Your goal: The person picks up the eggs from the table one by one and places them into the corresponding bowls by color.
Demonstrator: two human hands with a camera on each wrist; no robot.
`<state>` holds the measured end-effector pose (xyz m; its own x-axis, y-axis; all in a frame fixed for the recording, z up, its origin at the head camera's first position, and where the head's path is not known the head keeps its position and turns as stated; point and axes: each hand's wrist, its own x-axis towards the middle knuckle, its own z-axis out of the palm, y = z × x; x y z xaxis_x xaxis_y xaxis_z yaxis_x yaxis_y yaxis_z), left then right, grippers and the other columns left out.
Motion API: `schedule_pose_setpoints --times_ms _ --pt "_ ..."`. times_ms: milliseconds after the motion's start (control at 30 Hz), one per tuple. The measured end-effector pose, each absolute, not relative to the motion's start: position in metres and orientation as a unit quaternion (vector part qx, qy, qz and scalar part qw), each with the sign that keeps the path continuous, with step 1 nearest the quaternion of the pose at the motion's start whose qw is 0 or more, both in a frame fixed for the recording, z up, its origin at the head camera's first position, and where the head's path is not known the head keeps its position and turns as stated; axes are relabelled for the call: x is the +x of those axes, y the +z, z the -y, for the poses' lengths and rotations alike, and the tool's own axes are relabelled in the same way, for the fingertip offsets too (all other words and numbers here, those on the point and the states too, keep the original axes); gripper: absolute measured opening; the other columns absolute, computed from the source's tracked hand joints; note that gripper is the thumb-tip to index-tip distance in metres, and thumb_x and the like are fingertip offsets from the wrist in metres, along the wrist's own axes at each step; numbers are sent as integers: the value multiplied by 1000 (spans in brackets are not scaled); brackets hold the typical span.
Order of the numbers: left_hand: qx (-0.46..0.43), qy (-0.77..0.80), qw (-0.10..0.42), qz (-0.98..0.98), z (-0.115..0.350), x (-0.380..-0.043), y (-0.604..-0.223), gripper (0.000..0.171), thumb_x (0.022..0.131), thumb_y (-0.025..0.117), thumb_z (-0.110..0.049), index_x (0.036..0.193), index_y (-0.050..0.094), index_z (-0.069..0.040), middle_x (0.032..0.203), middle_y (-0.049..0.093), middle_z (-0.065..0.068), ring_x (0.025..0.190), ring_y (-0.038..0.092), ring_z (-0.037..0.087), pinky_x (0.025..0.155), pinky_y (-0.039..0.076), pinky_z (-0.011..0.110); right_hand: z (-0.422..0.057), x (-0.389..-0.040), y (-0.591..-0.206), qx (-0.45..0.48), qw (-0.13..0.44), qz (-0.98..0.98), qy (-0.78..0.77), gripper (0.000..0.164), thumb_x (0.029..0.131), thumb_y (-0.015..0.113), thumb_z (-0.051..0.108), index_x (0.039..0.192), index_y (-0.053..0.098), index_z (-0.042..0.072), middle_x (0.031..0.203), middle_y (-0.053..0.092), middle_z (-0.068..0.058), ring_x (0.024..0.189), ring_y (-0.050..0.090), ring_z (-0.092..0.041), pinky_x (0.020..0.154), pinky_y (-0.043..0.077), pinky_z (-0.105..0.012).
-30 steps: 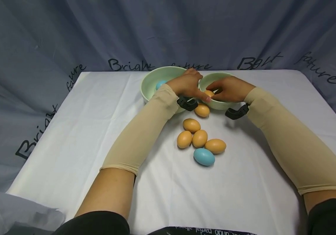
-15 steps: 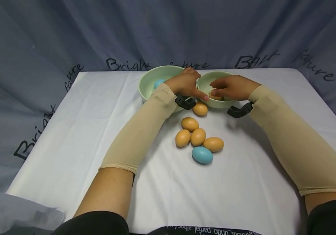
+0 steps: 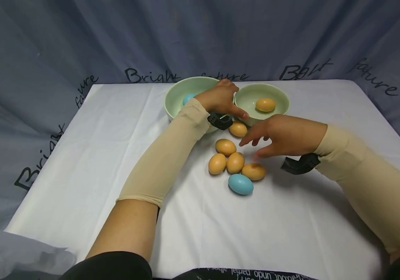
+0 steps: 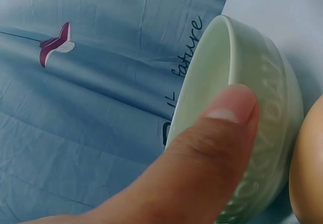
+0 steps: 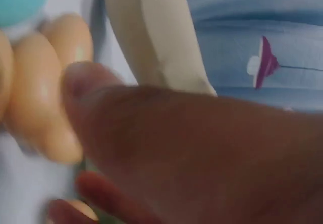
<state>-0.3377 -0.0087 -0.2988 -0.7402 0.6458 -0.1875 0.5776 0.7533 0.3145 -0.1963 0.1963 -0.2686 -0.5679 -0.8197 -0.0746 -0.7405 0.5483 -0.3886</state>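
Observation:
My left hand (image 3: 220, 97) lies across the neighbouring sides of two pale green bowls. Its straight thumb rests on the smaller right bowl's (image 3: 247, 102) rim, plain in the left wrist view; its other fingertips are hidden. One orange egg (image 3: 265, 104) sits in that bowl. A blue egg (image 3: 188, 98) shows inside the larger left bowl (image 3: 175, 97), partly behind my wrist. My right hand (image 3: 287, 136) hovers with loosely bent fingers and holds nothing. Just beyond its thumb are several orange eggs (image 3: 235, 162) and a blue egg (image 3: 240, 184) on the white cloth.
A single orange egg (image 3: 237, 129) lies at the foot of the bowls, beneath my left hand. The white-covered table (image 3: 91, 155) ends against a grey-blue curtain (image 3: 186, 39) with handwriting. Black straps (image 3: 301, 164) hang under both wrists.
My right hand has let go of an orange egg in the right bowl and come back toward me, over the eggs on the cloth. The left hand has stayed at the bowls.

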Motion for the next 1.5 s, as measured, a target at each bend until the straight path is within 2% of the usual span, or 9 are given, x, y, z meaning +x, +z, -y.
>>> schedule_pose_setpoints --times_ms 133,300,433,600,733,933,1267,1500 --pt "326 115 144 -927 10 -339 -300 97 85 74 -74 157 48 -14 165 42 3 158 23 19 130 23 31 -191 -192 -279 -459 176 -856 -160 34 86 89 31 117 75 30 114 72 15 103 68 -13 88 57 -37" --pt "327 113 147 -927 13 -339 -303 93 85 75 -73 154 52 -15 162 45 3 158 24 19 130 22 30 -183 -191 -288 -453 223 -849 -153 34 84 89 22 115 76 29 109 72 12 103 65 -14 92 55 -39" --pt "325 114 146 -927 14 -338 -302 94 85 75 -73 155 50 -14 163 44 4 158 23 20 131 21 30 -181 -191 -290 -445 252 -846 -150 35 85 88 17 117 77 26 109 72 13 103 67 -12 93 56 -40" --pt "324 117 145 -928 12 -339 -301 96 85 75 -72 156 48 -13 162 45 4 158 23 20 130 21 30 -182 -189 -288 -440 296 -836 -141 37 88 87 19 121 77 32 115 73 18 102 68 -6 93 58 -37" --pt "324 115 147 -927 11 -339 -300 98 85 74 -72 158 46 -12 163 44 4 159 21 19 131 20 30 -183 -190 -287 -438 315 -831 -137 35 90 85 21 121 78 34 113 74 18 100 68 -5 93 58 -35" --pt "327 114 145 -927 9 -340 -301 96 85 75 -73 156 48 -13 162 46 3 158 23 19 130 21 30 -189 -200 -290 -422 339 -826 -155 33 92 83 20 123 78 30 116 75 14 105 69 -8 96 57 -36" --pt "329 106 148 -927 7 -339 -298 100 86 73 -73 160 44 -12 164 44 4 161 18 21 132 18 31 -210 -215 -279 -378 311 -846 -210 38 90 85 30 126 78 28 121 77 13 108 73 -7 93 57 -25" --pt "335 105 141 -926 6 -338 -298 99 86 74 -73 158 46 -11 162 46 4 159 22 21 131 20 32 -230 -220 -268 -354 243 -871 -241 37 90 85 28 126 77 33 119 77 14 107 73 -6 92 58 -24"
